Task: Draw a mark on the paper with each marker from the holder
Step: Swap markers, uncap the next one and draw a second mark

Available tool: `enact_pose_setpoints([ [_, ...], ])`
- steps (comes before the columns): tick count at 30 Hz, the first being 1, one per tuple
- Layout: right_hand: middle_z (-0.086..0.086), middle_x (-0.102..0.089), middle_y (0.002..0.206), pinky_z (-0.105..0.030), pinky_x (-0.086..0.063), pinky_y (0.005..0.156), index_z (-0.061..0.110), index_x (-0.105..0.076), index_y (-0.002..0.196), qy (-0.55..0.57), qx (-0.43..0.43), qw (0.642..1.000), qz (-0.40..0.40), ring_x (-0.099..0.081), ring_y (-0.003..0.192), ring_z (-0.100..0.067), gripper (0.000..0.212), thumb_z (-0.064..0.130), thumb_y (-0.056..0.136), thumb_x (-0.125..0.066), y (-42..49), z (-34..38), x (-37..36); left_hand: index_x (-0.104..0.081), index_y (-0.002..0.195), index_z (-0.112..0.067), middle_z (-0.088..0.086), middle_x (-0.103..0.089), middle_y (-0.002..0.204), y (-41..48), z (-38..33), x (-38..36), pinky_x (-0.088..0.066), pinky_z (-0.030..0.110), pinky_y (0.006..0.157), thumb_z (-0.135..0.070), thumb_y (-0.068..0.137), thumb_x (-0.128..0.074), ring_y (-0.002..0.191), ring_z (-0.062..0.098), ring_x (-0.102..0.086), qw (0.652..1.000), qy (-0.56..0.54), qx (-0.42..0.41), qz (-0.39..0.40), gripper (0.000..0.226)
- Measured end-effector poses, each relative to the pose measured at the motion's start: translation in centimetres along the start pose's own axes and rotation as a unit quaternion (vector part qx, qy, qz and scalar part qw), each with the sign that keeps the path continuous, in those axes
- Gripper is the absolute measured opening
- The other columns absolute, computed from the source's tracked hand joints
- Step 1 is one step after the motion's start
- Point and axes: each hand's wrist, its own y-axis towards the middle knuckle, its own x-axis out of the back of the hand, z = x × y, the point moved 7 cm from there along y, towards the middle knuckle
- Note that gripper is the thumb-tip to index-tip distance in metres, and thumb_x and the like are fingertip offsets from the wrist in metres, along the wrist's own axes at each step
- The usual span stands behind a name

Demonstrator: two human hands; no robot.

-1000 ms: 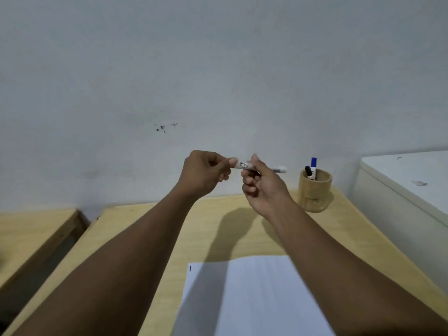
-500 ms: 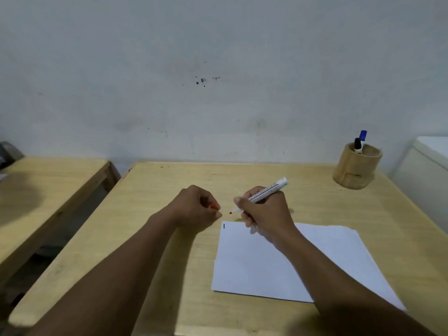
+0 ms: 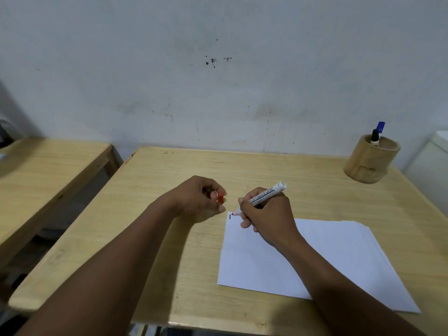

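Note:
My right hand grips a white marker with a red tip, tilted, its tip touching the top left corner of the white paper beside a short dark mark. My left hand rests on the table just left of the paper, pinching the marker's red cap. A round wooden holder stands at the table's far right with a blue-capped marker and a black-capped marker in it.
The wooden table stands against a grey wall. A second wooden table is to the left across a gap. A white cabinet stands at the right edge.
Both hands came down from in front of the wall, where they pulled the cap off. The marker tip has moved down onto the paper's corner, and the left hand now shows the red cap.

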Motion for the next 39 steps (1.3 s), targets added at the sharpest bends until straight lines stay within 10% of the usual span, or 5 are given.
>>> enact_pose_setpoints([
  [9,-0.010,-0.068,0.056,-0.027,-0.039,0.043,0.004,-0.067,0.076,0.102,-0.052,0.993,-0.025,-0.061,0.044,-0.025,0.017,0.011,0.091,-0.070,0.8,-0.2,0.7,-0.077,0.098,0.006,0.006,-0.065,0.072,0.0,0.0,-0.1,-0.047,0.008,0.055,0.000,0.087,-0.075,0.055,-0.002,-0.062,0.994,-0.084,0.000,-0.069,0.013],
  [15,-0.007,-0.062,0.055,-0.017,-0.030,0.034,0.009,-0.061,0.075,0.397,-0.179,0.896,-0.084,-0.049,0.038,-0.010,0.018,0.015,0.092,-0.065,3.7,0.5,4.3,-0.075,0.095,-0.009,0.001,-0.073,0.073,1.2,-3.1,1.2,-0.046,0.026,0.067,-0.010,0.085,-0.078,0.068,0.017,-0.064,0.972,-0.218,-0.010,-0.088,0.010],
  [39,-0.009,-0.067,0.066,-0.022,-0.039,0.042,0.004,-0.066,0.085,0.317,-0.027,0.944,-0.087,-0.059,0.048,-0.014,0.018,0.019,0.096,-0.067,9.7,7.0,24.2,-0.071,0.086,-0.009,0.007,-0.072,0.072,12.7,-26.6,-11.1,-0.051,0.028,0.070,-0.020,0.090,-0.075,0.065,0.017,-0.070,0.935,-0.323,-0.136,0.053,0.013],
])
